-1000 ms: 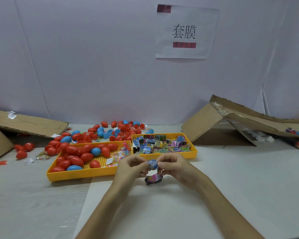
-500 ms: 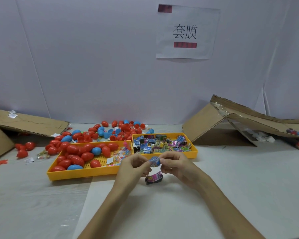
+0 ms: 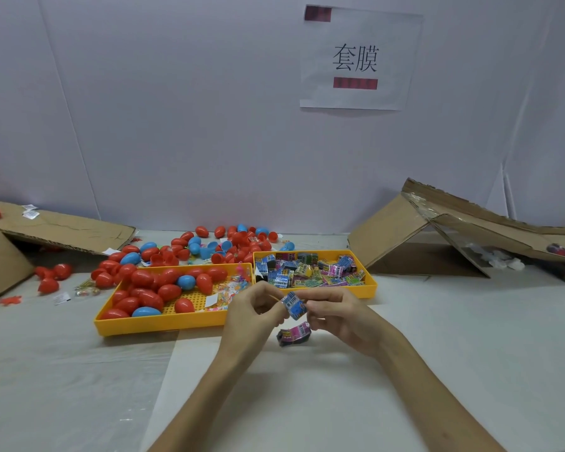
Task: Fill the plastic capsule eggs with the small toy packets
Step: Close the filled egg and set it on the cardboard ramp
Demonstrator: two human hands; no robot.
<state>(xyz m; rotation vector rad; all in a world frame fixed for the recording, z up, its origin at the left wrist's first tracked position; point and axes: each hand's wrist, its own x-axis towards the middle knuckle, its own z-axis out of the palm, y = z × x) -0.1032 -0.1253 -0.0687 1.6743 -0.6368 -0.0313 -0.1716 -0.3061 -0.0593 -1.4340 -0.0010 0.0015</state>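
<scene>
Fingers (image 3: 276, 308) of both your hands are curled in close and pinch one small blue packet (image 3: 294, 305) between them: your left hand (image 3: 253, 309) takes its left side, your right hand (image 3: 336, 316) its right. Just below your fingertips is a pink packet (image 3: 295, 334); you cannot tell whether your right hand touches it. Just beyond your fingers stands the packet tray (image 3: 371, 288), heaped with packets. Left of your fingers, the egg tray (image 3: 157, 325) holds red and blue eggs (image 3: 150, 300). Farther beyond, loose eggs (image 3: 235, 243) lie by the wall.
</scene>
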